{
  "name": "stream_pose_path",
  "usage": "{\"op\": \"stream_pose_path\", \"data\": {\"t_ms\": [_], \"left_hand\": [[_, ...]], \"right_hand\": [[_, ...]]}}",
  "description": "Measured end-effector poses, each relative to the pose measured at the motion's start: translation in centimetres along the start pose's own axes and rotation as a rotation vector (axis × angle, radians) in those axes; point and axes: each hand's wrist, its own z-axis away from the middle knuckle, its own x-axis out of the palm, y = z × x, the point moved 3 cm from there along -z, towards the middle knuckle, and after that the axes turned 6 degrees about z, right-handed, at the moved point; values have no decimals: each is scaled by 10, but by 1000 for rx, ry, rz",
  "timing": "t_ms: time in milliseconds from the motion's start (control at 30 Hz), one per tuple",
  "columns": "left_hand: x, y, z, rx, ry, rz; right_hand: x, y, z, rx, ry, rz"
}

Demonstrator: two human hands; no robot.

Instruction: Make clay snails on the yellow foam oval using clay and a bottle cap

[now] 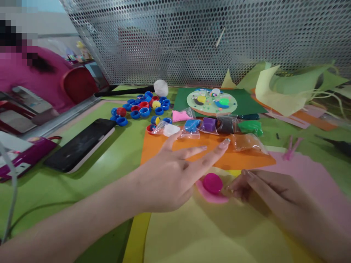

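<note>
Left grip [170,179] is spread, right grip [276,191] unclear; the pink strip [211,197] curves lengthwise left to right.

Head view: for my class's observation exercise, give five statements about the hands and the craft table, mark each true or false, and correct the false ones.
1. The left hand has its fingers spread. True.
2. The magenta disc is gripped in the right hand. False: it lies to the left of that hand.
3. The phone lies right of the orange sheet. False: it lies left.
4. The purple packet sits between blue and dark packets. True.
5. The caps are all green. False: most are blue, some red.
</note>
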Motion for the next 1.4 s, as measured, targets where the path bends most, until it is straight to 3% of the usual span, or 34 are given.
{"op": "stream_pose_path", "data": {"t_ms": [300,600,833,1167,1400], "left_hand": [[3,7,0,34,-31,68],[5,5,-1,-30,-85,94],[4,2,1,-32,-19,134],[5,6,-2,-18,-63,116],[-5,4,2,-42,38,141]], "right_hand": [[1,3,-1,33,-25,-22],[1,3,1,28,-6,7],[0,3,1,43,-17,21],[1,6,2,51,-25,-10],[0,-2,0,32,-4,22]]}}
